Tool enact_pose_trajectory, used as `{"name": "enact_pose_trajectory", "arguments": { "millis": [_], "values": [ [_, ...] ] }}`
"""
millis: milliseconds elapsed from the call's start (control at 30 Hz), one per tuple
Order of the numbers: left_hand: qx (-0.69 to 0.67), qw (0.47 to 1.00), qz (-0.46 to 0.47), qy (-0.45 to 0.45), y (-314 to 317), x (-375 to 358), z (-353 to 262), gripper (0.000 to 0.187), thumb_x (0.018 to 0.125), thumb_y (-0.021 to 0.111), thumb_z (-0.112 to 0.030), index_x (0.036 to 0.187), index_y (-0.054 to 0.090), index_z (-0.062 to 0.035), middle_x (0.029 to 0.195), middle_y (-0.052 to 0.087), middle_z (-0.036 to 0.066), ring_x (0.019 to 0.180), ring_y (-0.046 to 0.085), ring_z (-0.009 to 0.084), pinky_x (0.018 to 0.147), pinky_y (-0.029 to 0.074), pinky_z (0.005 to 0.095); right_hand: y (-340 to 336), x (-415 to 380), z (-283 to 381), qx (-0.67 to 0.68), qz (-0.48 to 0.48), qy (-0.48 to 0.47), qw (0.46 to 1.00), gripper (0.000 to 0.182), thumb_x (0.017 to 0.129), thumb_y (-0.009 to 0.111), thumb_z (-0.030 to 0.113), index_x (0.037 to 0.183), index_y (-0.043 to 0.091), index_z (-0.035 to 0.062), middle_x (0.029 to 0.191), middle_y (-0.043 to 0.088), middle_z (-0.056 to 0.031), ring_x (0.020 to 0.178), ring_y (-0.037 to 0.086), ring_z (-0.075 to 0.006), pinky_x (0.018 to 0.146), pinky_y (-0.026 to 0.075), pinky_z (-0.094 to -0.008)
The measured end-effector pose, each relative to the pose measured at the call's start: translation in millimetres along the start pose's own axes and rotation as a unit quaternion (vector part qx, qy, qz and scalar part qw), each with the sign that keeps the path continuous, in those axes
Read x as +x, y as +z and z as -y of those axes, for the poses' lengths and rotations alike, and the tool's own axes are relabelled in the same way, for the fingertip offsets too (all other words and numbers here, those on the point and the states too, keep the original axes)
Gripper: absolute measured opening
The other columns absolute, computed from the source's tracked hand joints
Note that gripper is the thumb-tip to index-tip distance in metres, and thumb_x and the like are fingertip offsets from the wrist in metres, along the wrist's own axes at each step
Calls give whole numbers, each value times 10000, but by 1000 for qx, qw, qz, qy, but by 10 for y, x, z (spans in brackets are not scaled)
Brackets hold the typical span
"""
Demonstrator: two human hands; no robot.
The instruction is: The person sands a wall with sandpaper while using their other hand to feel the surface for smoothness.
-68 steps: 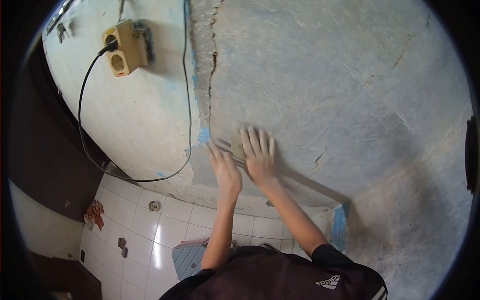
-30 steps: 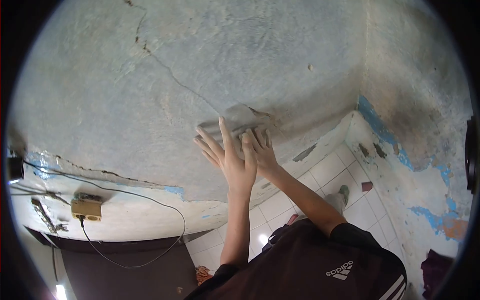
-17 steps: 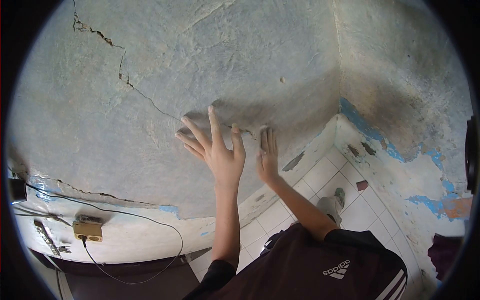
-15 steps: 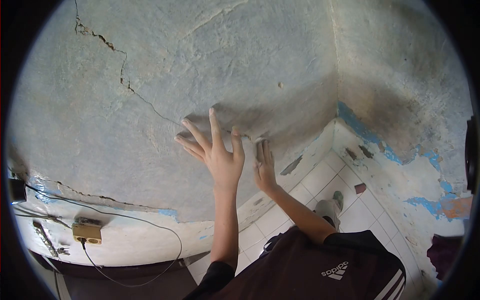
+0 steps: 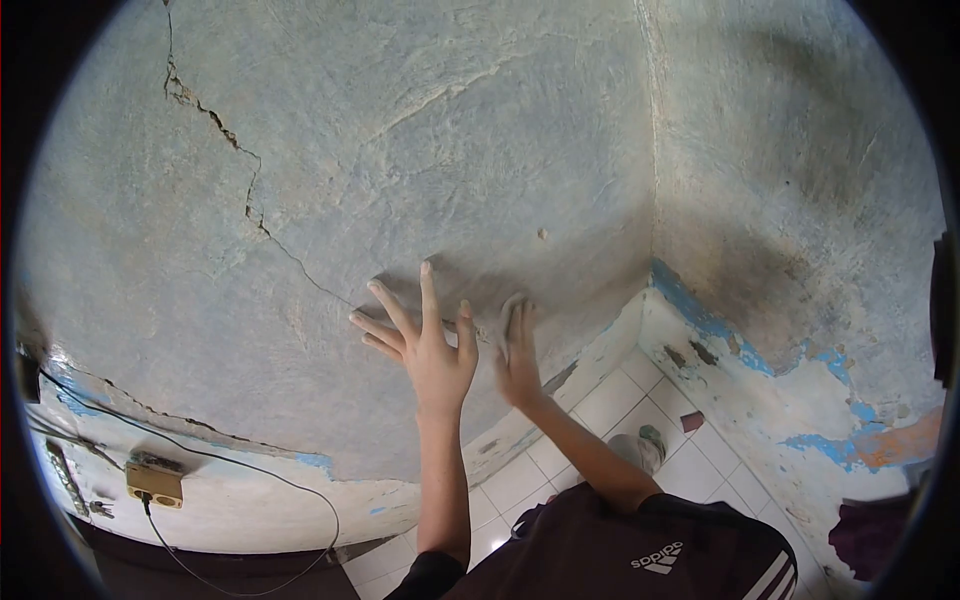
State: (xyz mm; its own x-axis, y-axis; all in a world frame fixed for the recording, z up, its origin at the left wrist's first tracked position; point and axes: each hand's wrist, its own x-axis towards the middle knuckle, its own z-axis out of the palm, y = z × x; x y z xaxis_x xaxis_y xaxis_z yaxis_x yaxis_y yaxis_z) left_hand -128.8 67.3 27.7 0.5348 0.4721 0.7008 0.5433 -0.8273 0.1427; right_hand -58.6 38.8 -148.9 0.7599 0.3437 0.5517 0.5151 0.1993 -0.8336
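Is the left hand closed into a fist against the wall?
No, the left hand lies flat on the wall with its fingers spread wide.

Run-down home room, cracked plaster wall (image 5: pixel 400 150), tiled floor (image 5: pixel 610 400)

Your left hand (image 5: pixel 425 345) presses flat on a wall (image 5: pixel 420 160) of rough, matt grey plaster, cracked and uneven. Your right hand (image 5: pixel 517 350) rests on the same coarse surface. Along the wall's lower edge, the blue paint (image 5: pixel 715 325) flakes off in chalky patches. The floor tiles (image 5: pixel 610 400) look white, smooth and glossy. The socket box (image 5: pixel 153 483) looks like dull beige plastic, its cable (image 5: pixel 255 475) thin and black.
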Motion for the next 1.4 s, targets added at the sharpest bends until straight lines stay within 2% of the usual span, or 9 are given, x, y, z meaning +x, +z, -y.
{"name": "enact_pose_trajectory", "arguments": {
  "millis": [267,433,533,700,933,1033,1133,1300,1400],
  "values": [
    [9,999,-6,-45,151,21,-201,666,970,651,-393,1577,400,-285,1685,-61,260,1460,-213,602,1085,-19,814,-602,890,-260,78,-57,60,993,704,1091,389,320,1586,100,-90,1671,43,-297,1560,65,-418,1248,126,-481],
    [-26,995,-30,-87,277,194,-541,718,968,663,-386,1601,346,-266,1664,-118,297,1442,-224,628,1084,-5,806,-537,510,-124,-22,60,-26,998,730,1077,425,280,1571,77,-130,1640,19,-369,1541,28,-493,1238,105,-537],
    [-10,995,-46,-84,351,233,-608,740,967,666,-384,1609,326,-244,1663,-121,298,1441,-226,629,1085,-4,803,-766,1222,-103,82,-9,-53,995,754,1074,426,309,1558,79,-154,1624,12,-399,1526,17,-533,1231,94,-567],
    [-24,992,-58,-110,503,314,-824,761,971,661,-390,1617,299,-214,1660,-134,302,1441,-228,625,1089,-4,797,-1174,1919,-67,-10,-15,-121,992,754,1068,421,322,1553,102,-160,1623,30,-397,1517,35,-548,1229,82,-579],
    [-59,988,-47,-136,854,429,-1281,750,976,654,-419,1610,319,-202,1658,-144,305,1450,-214,619,1109,24,775,-1277,1336,-323,-106,161,-62,979,764,1049,442,341,1533,162,-179,1604,123,-404,1511,67,-557,1218,86,-607],
    [-45,990,-37,-125,879,436,-1334,721,983,649,-404,1600,344,-189,1666,-125,293,1460,-203,607,1127,33,755,-1528,2128,-163,-127,22,-101,986,758,1048,433,344,1522,177,-189,1592,144,-417,1498,107,-570,1217,85,-614],
    [-45,991,-23,-126,878,402,-1432,697,992,639,-372,1596,351,-180,1673,-106,282,1470,-198,592,1131,31,750,-1678,2649,-20,-87,-1,-173,981,765,1039,443,344,1509,188,-203,1584,156,-426,1486,138,-581,1216,86,-618],
    [-34,984,-127,-122,1025,727,-1562,684,1004,612,-389,1601,344,-188,1672,-97,287,1474,-202,585,1126,15,759,-1566,2146,-248,-122,65,-190,972,765,1021,467,322,1510,195,-201,1576,160,-435,1478,143,-594,1214,83,-623],
    [15,984,-110,-140,1002,982,-1693,675,1010,594,-397,1602,344,-190,1673,-89,285,1475,-200,585,1120,-13,765,-1616,2052,-410,-137,114,-182,967,761,1017,468,318,1514,203,-194,1572,163,-440,1479,139,-597,1213,82,-627]
  ]
}}
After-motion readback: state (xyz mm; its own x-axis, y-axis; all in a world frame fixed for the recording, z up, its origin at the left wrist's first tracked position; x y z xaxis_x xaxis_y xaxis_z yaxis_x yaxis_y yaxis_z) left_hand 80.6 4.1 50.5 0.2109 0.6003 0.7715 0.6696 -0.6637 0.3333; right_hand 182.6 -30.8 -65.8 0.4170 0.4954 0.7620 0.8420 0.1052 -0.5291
